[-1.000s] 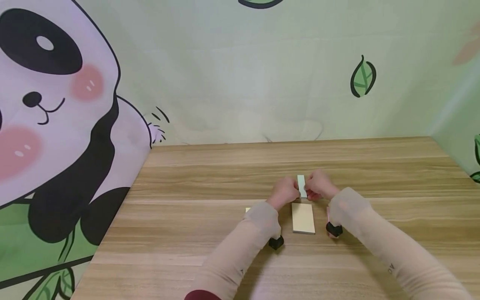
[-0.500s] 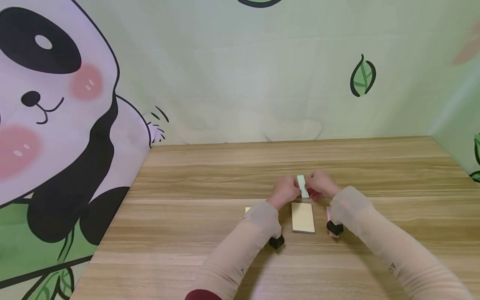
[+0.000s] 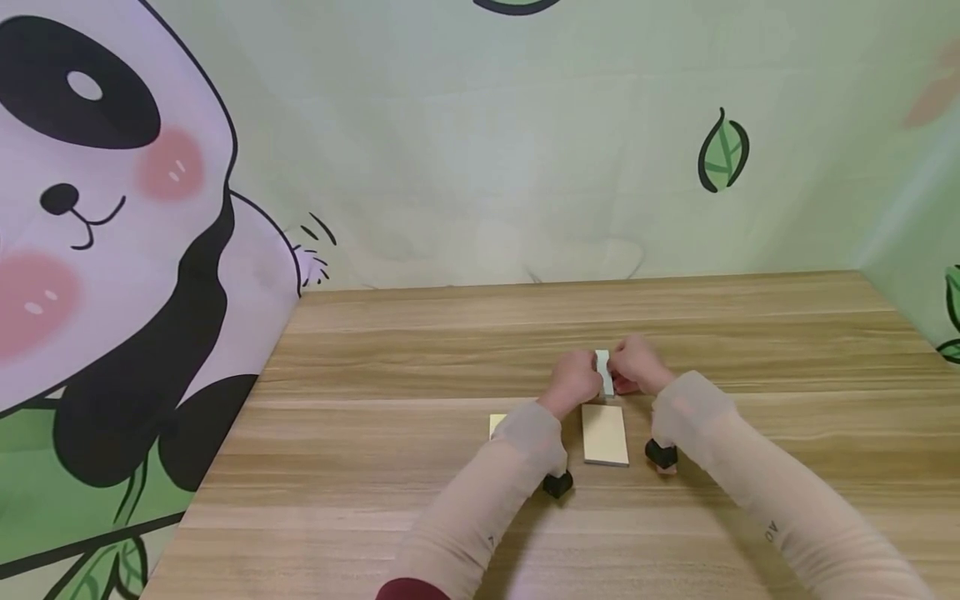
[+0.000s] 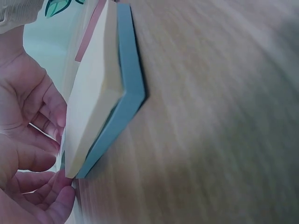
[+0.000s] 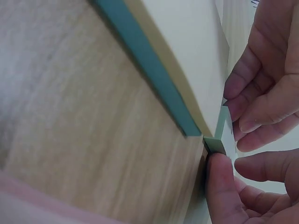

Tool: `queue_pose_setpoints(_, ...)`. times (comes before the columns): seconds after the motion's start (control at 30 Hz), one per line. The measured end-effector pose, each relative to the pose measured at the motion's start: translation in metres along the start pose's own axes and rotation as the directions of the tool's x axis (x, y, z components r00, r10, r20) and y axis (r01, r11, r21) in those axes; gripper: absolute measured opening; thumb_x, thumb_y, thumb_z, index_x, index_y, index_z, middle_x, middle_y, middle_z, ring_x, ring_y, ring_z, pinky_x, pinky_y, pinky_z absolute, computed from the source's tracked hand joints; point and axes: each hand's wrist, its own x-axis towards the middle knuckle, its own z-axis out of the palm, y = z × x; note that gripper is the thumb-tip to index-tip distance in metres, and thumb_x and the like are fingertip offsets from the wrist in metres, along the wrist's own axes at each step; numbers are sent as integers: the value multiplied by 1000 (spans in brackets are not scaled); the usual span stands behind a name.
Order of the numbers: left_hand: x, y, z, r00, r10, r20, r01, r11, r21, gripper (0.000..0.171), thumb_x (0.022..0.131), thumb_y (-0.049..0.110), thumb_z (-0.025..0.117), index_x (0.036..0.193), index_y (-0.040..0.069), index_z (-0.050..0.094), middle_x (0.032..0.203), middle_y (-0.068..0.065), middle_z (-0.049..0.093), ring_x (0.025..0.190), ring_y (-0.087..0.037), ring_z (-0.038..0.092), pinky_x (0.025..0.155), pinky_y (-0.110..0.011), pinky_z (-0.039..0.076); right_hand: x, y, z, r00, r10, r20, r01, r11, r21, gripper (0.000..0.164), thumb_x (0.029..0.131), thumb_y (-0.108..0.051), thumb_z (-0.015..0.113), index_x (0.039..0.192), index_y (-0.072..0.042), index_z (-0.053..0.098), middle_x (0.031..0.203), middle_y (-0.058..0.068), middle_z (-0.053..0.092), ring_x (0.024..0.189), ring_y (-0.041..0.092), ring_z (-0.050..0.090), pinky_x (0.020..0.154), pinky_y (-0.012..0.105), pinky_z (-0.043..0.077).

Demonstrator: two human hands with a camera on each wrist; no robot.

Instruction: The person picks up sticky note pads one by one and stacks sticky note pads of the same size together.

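Observation:
In the head view a narrow pale green sticky-note pad (image 3: 604, 372) lies between my two hands. My left hand (image 3: 574, 379) holds its left side with bent fingers. Opposite, my right hand (image 3: 637, 364) grips the right side; in the right wrist view one of its fingertips (image 5: 219, 169) touches the green end. Just nearer to me lies a larger cream sticky-note pad (image 3: 604, 435). In the left wrist view a blue layer (image 4: 129, 84) shows beneath the cream one. Both hands partly cover the green strip's edges.
A yellow pad (image 3: 496, 422) peeks out behind my left sleeve. Under my right wrist a pink pad (image 3: 667, 470) is mostly hidden. The wood-grain table (image 3: 360, 433) reaches back to a wall cloth (image 3: 465, 167) printed with a panda and leaves.
The green strip tilted slightly half a second ago and now stands straighter. My left hand has shifted a little right, and my right wrist has moved slightly left, covering more of the pink pad.

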Motion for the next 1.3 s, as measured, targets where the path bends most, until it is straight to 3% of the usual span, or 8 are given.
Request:
queue_pose_setpoints(0.33, 1, -2, 3, 1000, 7, -1, -7, 1000, -19, 15, 80, 5, 51, 66, 7, 46, 54, 2, 36, 48, -11, 35, 43, -18, 27, -2, 1, -2, 1000, -11, 14, 11, 1000, 10, 10, 81, -2, 38, 80, 2, 47, 62, 4, 50, 47, 10, 49, 48, 23, 47)
queue_pose_setpoints(0.4, 0, -1, 2, 1000, 6, 0, -6, 1000, -22, 6, 81, 7, 51, 78, 4, 55, 57, 0, 43, 50, -11, 39, 47, -17, 31, -3, 1, -4, 1000, -15, 17, 15, 1000, 12, 14, 83, -3, 38, 88, 5, 49, 64, 4, 50, 48, 10, 50, 49, 24, 48)
queue_pose_setpoints(0.5, -1, 0, 0, 999, 25, -21, -25, 1000, 9, 21, 83, 10, 52, 100, 4, 61, 72, -1, 58, 61, -11, 48, 56, -17, 38, -6, 3, -9, 1000, -18, 22, 17, 1000, 19, 21, 83, -3, 38, 98, 8, 47, 65, 5, 50, 49, 10, 50, 49, 24, 48)
queue_pose_setpoints(0.6, -4, 4, -2, 997, 65, -51, -62, 997, 51, 27, 83, 12, 52, 108, 7, 61, 86, 0, 65, 71, -10, 55, 64, -18, 42, -11, 3, -14, 999, -23, 39, 21, 999, 30, 23, 81, 0, 36, 100, 9, 44, 64, 4, 49, 49, 10, 49, 49, 24, 47)
queue_pose_setpoints(0.97, -18, 18, -6, 991, 132, -10, -130, 989, 75, 18, 84, 16, 53, 96, 11, 66, 79, 4, 65, 63, -4, 52, 56, -13, 39, -28, 10, -27, 993, -113, 46, 117, 988, -98, 21, 78, 3, 40, 91, 14, 53, 62, 4, 54, 51, 9, 51, 51, 24, 48)
queue_pose_setpoints(1.13, -25, 25, -4, 991, 122, 51, -125, 990, 70, 17, 83, 17, 55, 95, 14, 67, 75, 5, 64, 56, -3, 46, 53, -14, 40, -35, 14, -29, 989, -131, 67, 137, 985, -100, 11, 77, 5, 40, 73, 6, 50, 56, 1, 50, 48, 8, 47, 47, 22, 44)
queue_pose_setpoints(1.17, -26, 27, -4, 990, 130, 57, -134, 987, 84, 15, 83, 17, 55, 92, 15, 67, 71, 6, 63, 55, -4, 45, 59, -15, 43, -37, 15, -29, 988, -136, 72, 143, 984, -105, 12, 77, 5, 40, 70, 4, 49, 54, 0, 49, 48, 8, 47, 46, 22, 43)
queue_pose_setpoints(1.3, -31, 32, -3, 985, 155, 76, -164, 978, 132, 14, 81, 18, 56, 68, 16, 61, 53, 9, 48, 48, -4, 39, 54, -16, 40, -43, 18, -31, 985, -150, 81, 161, 976, -144, 15, 77, 4, 40, 64, -1, 48, 49, -2, 46, 45, 8, 44, 44, 21, 40)
